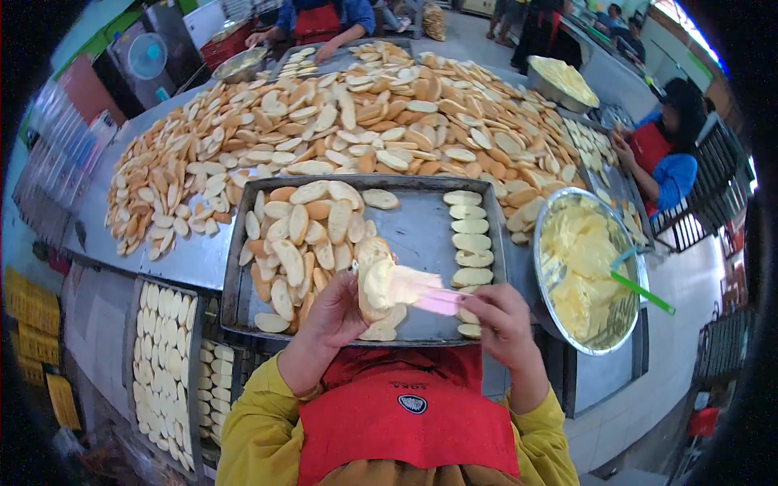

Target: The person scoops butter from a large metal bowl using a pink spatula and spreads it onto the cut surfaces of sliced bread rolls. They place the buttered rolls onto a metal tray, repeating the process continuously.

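Between the thumb and fingers of my left hand [335, 310] is an oval bread slice [369, 258], tilted up above the near edge of a metal baking tray [419, 234]. My right hand [501, 316] grips a pink spatula [439, 299], its blade pressed to the slice. A thick dab of pale yellow cream [384, 282] lies between blade and bread. Plain bread slices [289, 261] are heaped in the tray's left half. Down its right side runs a column of cream-covered slices [471, 242], the lower ones partly behind my right hand.
A steel bowl of cream [583, 267] with a green-handled tool [643, 293] stands right of the tray. Behind rises a large pile of bread slices [364, 121]. Trays of coated slices [163, 370] sit lower left. Co-workers [665, 146] work at the far side and right.
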Available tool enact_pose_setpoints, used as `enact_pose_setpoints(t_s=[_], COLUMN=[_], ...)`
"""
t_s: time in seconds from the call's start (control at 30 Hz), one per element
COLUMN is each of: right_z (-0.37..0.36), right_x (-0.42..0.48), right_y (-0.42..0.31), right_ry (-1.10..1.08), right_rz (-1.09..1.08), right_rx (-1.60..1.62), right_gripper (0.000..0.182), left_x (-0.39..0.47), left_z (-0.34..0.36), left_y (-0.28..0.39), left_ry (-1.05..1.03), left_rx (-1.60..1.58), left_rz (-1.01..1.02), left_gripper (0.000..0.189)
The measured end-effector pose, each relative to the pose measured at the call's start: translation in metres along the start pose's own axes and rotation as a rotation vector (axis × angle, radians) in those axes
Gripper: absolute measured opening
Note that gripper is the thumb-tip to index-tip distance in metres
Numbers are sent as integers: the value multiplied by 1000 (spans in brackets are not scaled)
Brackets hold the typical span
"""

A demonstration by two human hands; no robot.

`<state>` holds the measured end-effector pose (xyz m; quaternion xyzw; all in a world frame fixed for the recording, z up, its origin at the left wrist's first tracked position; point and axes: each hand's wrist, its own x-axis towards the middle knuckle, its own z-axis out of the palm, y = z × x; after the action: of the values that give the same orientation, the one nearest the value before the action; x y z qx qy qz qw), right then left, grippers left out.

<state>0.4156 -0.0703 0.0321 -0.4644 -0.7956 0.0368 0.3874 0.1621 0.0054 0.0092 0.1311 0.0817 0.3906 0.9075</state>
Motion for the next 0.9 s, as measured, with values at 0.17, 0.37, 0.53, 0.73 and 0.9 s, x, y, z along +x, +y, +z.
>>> enact_pose_setpoints(t_s=[0.17,0.37,0.53,0.73,0.9], right_z=[-3,10,35,14,-9], right_x=[14,7,16,22,14], right_y=[-14,-6,-5,4,-6], right_ry=[-25,140,164,144,-101], right_rz=[66,36,-37,127,90], right_rx=[79,21,-326,-86,-127], right_gripper=[38,41,41,41,34], left_x=[-4,2,4,9,18], left_z=[-3,-9,-1,-7,-13], left_y=[11,11,-13,-7,6], left_ry=[164,174,132,33,48], left_rx=[301,54,189,643,718], left_rz=[187,60,-68,251,484], left_gripper=[56,47,46,64,65])
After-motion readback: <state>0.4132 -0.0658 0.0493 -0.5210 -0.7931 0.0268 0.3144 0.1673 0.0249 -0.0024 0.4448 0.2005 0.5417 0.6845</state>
